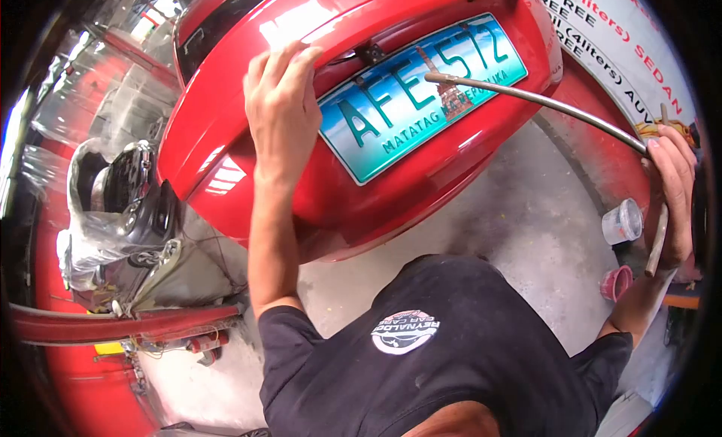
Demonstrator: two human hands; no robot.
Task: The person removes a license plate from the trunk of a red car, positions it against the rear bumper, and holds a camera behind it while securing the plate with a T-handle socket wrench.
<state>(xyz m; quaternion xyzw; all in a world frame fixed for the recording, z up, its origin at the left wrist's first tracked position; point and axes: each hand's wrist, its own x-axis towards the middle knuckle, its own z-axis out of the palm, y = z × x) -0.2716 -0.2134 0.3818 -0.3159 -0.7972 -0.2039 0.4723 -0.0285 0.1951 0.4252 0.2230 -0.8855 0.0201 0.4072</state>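
My left hand (282, 110) lies against the red car's rear panel (203, 147), at the upper left of the licence plate. Its fingers are bent and slightly apart, and the fingertips are partly hidden. Out at the right, my right hand (675, 185) is closed around the cross handle of a long, curved metal rod (579, 119). The rod reaches leftward, and its flattened brown tip overlaps the middle of the blue-green licence plate (361, 162) in this view. Above the plate sits a small black fitting (371, 53) in the recess.
A white bucket (622, 223) and a pink tub (617, 283) stand on the grey floor at right. A printed banner (632, 46) hangs behind them. At left are plastic-wrapped parts (113, 196), a red bumper piece (128, 324) and a red car body.
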